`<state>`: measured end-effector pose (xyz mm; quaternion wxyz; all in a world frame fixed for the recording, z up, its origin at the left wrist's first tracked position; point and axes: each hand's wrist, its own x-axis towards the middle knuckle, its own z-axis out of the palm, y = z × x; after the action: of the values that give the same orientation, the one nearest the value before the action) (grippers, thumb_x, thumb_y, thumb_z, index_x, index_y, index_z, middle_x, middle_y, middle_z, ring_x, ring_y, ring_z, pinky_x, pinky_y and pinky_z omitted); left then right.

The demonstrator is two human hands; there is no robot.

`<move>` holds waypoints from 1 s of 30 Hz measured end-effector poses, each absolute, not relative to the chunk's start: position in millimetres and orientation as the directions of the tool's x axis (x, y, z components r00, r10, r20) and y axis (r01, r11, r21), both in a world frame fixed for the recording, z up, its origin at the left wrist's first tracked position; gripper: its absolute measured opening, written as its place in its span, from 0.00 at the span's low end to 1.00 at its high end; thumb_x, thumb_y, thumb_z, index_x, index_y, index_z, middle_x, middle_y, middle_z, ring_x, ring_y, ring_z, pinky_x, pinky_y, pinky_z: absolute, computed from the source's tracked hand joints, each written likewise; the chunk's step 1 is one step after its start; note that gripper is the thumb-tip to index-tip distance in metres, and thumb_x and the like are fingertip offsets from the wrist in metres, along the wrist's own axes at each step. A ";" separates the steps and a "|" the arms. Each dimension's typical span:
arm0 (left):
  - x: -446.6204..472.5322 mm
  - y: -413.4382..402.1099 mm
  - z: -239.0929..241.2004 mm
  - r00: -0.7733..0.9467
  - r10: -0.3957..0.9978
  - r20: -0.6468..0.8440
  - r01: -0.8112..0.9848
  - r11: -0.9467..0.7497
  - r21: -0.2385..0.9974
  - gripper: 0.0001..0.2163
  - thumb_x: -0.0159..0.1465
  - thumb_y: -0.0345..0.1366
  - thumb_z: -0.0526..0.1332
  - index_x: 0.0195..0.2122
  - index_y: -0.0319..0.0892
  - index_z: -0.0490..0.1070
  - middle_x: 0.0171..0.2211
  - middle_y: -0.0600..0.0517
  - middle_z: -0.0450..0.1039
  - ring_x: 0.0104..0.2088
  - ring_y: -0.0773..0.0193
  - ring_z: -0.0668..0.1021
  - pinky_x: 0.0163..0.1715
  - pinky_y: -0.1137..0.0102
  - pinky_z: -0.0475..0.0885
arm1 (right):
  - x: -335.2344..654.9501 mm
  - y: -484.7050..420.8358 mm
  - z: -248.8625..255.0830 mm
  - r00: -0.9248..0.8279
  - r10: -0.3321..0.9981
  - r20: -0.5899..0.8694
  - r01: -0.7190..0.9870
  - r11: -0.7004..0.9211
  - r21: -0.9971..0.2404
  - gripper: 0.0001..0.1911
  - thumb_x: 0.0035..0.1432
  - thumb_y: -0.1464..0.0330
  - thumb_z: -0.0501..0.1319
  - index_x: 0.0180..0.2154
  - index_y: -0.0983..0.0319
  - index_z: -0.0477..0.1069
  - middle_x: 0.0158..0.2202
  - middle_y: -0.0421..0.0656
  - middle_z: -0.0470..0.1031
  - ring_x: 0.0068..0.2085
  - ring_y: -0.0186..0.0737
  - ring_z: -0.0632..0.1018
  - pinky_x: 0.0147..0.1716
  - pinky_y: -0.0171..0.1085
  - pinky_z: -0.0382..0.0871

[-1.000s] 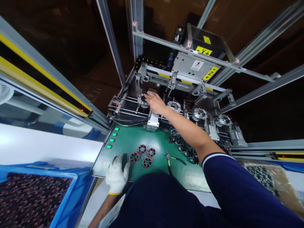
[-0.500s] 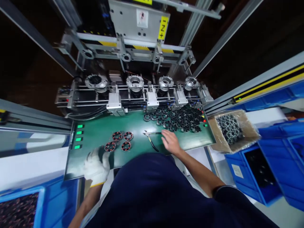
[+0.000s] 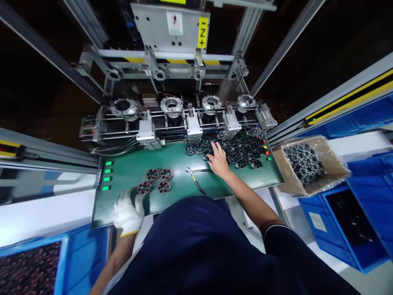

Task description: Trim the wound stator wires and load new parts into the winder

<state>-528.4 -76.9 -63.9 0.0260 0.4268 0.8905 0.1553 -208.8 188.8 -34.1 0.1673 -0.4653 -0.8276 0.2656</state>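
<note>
My left hand (image 3: 128, 209), in a white knitted glove, rests at the front left of the green work surface (image 3: 176, 155). Its thumb stands apart from the fingers, and no object shows in it. Just beyond it lie several wound motor stators (image 3: 163, 187) with copper-coloured coils. My bare right hand (image 3: 218, 161) reaches over the near-left edge of a pile of black ring-shaped cores (image 3: 242, 149). Its fingers are spread and stretched out; whether the fingertips touch a core, I cannot tell. Side cutters (image 3: 196, 180) with partly opened handles lie left of this hand.
Behind the surface stands a machine with several round metal fixtures (image 3: 172, 106). A cardboard box (image 3: 333, 164) of ring cores sits to the right, beside blue bins (image 3: 331, 246). A blue bin (image 3: 63, 262) of dark parts is at lower left. Green lit buttons (image 3: 107, 179) line the left edge.
My right hand has moved forward from beside the cutters' handles to the pile of black cores. My left hand stays near the wound stators. The camera view has shifted slightly.
</note>
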 end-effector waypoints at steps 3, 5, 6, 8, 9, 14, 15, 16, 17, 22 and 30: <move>-525.9 -78.1 -61.5 -0.633 0.768 0.096 0.754 0.583 0.303 0.24 0.72 0.49 0.55 0.62 0.38 0.67 0.58 0.39 0.72 0.59 0.49 0.74 0.59 0.49 0.69 | -214.9 189.4 -28.9 -0.532 0.846 0.027 0.657 0.433 -0.618 0.08 0.62 0.74 0.63 0.30 0.64 0.77 0.73 0.56 0.56 0.75 0.65 0.50 0.68 0.72 0.44; -524.0 -78.4 -59.7 -0.637 0.764 0.105 0.752 0.584 0.306 0.24 0.72 0.48 0.54 0.62 0.36 0.67 0.58 0.37 0.73 0.60 0.47 0.74 0.58 0.50 0.69 | -218.6 185.9 -17.9 -0.560 0.827 0.059 0.609 0.459 -0.647 0.10 0.63 0.71 0.64 0.27 0.64 0.75 0.71 0.59 0.59 0.74 0.66 0.55 0.67 0.72 0.48; -523.2 -78.4 -59.1 -0.639 0.762 0.108 0.750 0.586 0.307 0.24 0.72 0.47 0.54 0.61 0.36 0.68 0.58 0.36 0.74 0.59 0.45 0.74 0.57 0.50 0.69 | -221.4 185.2 -9.7 -0.583 0.808 0.084 0.571 0.480 -0.666 0.11 0.63 0.69 0.65 0.28 0.64 0.75 0.69 0.61 0.62 0.72 0.65 0.60 0.66 0.70 0.53; -522.3 -77.9 -58.9 -0.646 0.755 0.114 0.745 0.591 0.308 0.24 0.71 0.47 0.54 0.60 0.36 0.70 0.57 0.35 0.75 0.57 0.42 0.75 0.54 0.50 0.70 | -230.5 190.7 11.5 -0.643 0.752 0.145 0.466 0.534 -0.705 0.11 0.64 0.65 0.65 0.31 0.63 0.76 0.64 0.59 0.70 0.65 0.57 0.72 0.62 0.60 0.66; -522.1 -77.7 -59.4 -0.651 0.750 0.119 0.742 0.595 0.309 0.24 0.71 0.48 0.54 0.60 0.36 0.71 0.56 0.35 0.76 0.56 0.42 0.76 0.54 0.50 0.70 | -237.9 198.5 23.8 -0.672 0.718 0.181 0.407 0.562 -0.720 0.11 0.66 0.63 0.64 0.32 0.62 0.76 0.61 0.56 0.73 0.61 0.52 0.76 0.60 0.54 0.70; -523.0 -79.0 -64.0 -0.654 0.742 0.144 0.742 0.592 0.315 0.24 0.72 0.49 0.52 0.61 0.39 0.69 0.57 0.37 0.76 0.56 0.44 0.77 0.55 0.52 0.69 | -308.7 287.8 78.1 -0.693 0.638 0.335 0.267 0.658 -0.704 0.09 0.66 0.63 0.62 0.37 0.60 0.78 0.62 0.51 0.73 0.63 0.50 0.73 0.64 0.50 0.67; -523.3 -79.8 -65.2 -0.649 0.746 0.148 0.746 0.586 0.316 0.24 0.72 0.49 0.52 0.61 0.39 0.69 0.57 0.38 0.76 0.56 0.44 0.76 0.55 0.53 0.69 | -326.1 309.3 83.4 -0.691 0.636 0.344 0.273 0.669 -0.691 0.07 0.64 0.65 0.63 0.38 0.61 0.78 0.62 0.51 0.72 0.64 0.52 0.72 0.64 0.51 0.67; -523.7 -80.6 -66.6 -0.644 0.750 0.152 0.751 0.580 0.317 0.23 0.72 0.49 0.52 0.61 0.39 0.69 0.56 0.37 0.76 0.56 0.45 0.76 0.55 0.53 0.70 | -342.4 329.0 86.5 -0.696 0.630 0.344 0.282 0.681 -0.676 0.07 0.63 0.67 0.63 0.39 0.61 0.79 0.63 0.51 0.72 0.64 0.52 0.72 0.65 0.51 0.66; -524.3 -81.4 -68.0 -0.639 0.753 0.158 0.755 0.574 0.317 0.23 0.72 0.49 0.52 0.60 0.39 0.69 0.56 0.37 0.76 0.56 0.45 0.76 0.55 0.53 0.70 | -356.8 345.6 87.9 -0.707 0.621 0.337 0.293 0.692 -0.660 0.07 0.61 0.69 0.63 0.39 0.61 0.79 0.62 0.50 0.72 0.63 0.52 0.73 0.65 0.51 0.66; -528.2 -83.9 -73.9 -0.608 0.772 0.183 0.778 0.535 0.330 0.23 0.72 0.48 0.52 0.59 0.37 0.70 0.54 0.37 0.77 0.56 0.45 0.76 0.55 0.53 0.71 | -387.3 377.2 84.5 -0.793 0.558 0.246 0.354 0.750 -0.558 0.09 0.57 0.74 0.64 0.39 0.63 0.81 0.62 0.49 0.72 0.62 0.51 0.75 0.65 0.47 0.67; -530.6 -81.6 -66.6 -0.568 0.799 0.195 0.802 0.487 0.345 0.22 0.72 0.47 0.54 0.59 0.36 0.70 0.54 0.36 0.76 0.55 0.45 0.77 0.55 0.53 0.72 | -392.5 376.3 95.0 -0.862 0.499 0.084 0.440 0.822 -0.362 0.09 0.60 0.74 0.63 0.41 0.64 0.82 0.63 0.49 0.72 0.60 0.53 0.77 0.64 0.49 0.68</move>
<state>-530.6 -81.6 -66.6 -0.0039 0.4645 0.8622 0.2023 -392.5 376.3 95.0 0.0878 -0.2472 -0.9503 0.1677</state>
